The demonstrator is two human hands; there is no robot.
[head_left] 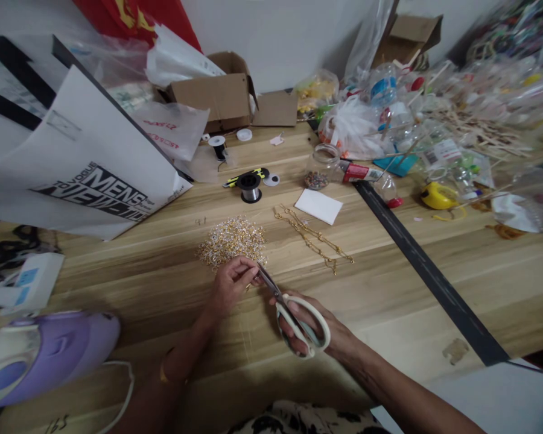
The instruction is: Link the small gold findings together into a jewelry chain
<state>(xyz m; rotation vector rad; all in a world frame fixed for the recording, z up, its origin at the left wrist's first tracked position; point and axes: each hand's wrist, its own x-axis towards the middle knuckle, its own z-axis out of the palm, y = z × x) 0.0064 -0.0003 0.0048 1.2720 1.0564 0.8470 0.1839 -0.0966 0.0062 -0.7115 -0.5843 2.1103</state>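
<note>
My right hand (319, 328) grips white-handled scissors (294, 313), fingers through the loops, with the blades pointing up-left toward my left hand. My left hand (233, 283) is closed in a pinch at the near edge of a heap of small gold and silver beads (231, 241); what it pinches is too small to name. The scissor tips sit right at those fingertips. A few gold chains (314, 238) lie on the wooden table (389, 289) to the right of the heap.
A spool of wire (250, 187), a white card (319, 206) and a jar of beads (319, 169) lie beyond. Cardboard boxes (221, 96), a printed paper bag (85, 169) and bagged clutter (434, 120) line the back. A purple device (49, 349) sits near left.
</note>
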